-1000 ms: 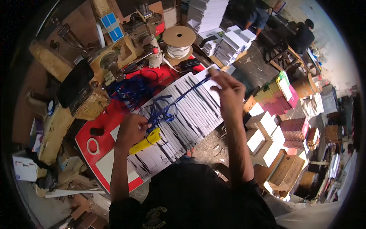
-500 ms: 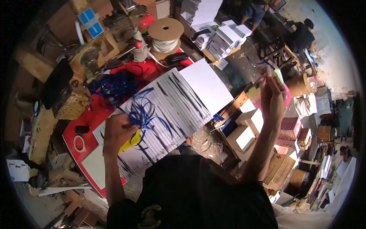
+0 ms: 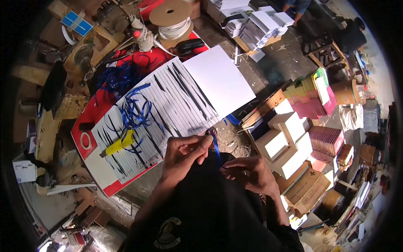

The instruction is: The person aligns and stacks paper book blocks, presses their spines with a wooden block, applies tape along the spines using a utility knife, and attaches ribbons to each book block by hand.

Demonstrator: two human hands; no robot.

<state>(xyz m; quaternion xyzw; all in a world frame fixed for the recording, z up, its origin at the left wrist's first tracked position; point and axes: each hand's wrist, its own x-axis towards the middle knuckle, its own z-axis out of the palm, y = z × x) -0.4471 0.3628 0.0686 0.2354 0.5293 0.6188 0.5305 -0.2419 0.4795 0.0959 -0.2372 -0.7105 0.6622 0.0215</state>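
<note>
In front of my chest, my left hand (image 3: 184,155) is closed in a pinch on the upper part of a narrow blue ribbon (image 3: 216,147). Just to the right and lower, my right hand (image 3: 254,173) pinches the ribbon's lower end. The short piece between them hangs close to my dark shirt. Beyond my hands lies a long row of overlapping white paper blocks (image 3: 163,98), with dark gaps between some. On the row rest a loose tangle of blue ribbons (image 3: 136,112) and a yellow-handled cutter knife (image 3: 119,143).
A red table (image 3: 77,136) carries the row, a tape roll (image 3: 85,140), more blue ribbon (image 3: 115,77) and a cord spool (image 3: 173,31). To the right stand white boxes (image 3: 273,143), stacked pink-edged books (image 3: 325,143) and a cardboard carton (image 3: 308,189). People are at the far right back.
My left hand has left the ribbon tangle and moved right to my chest. My right hand has come down from its raised place at the right. Both now meet on one ribbon.
</note>
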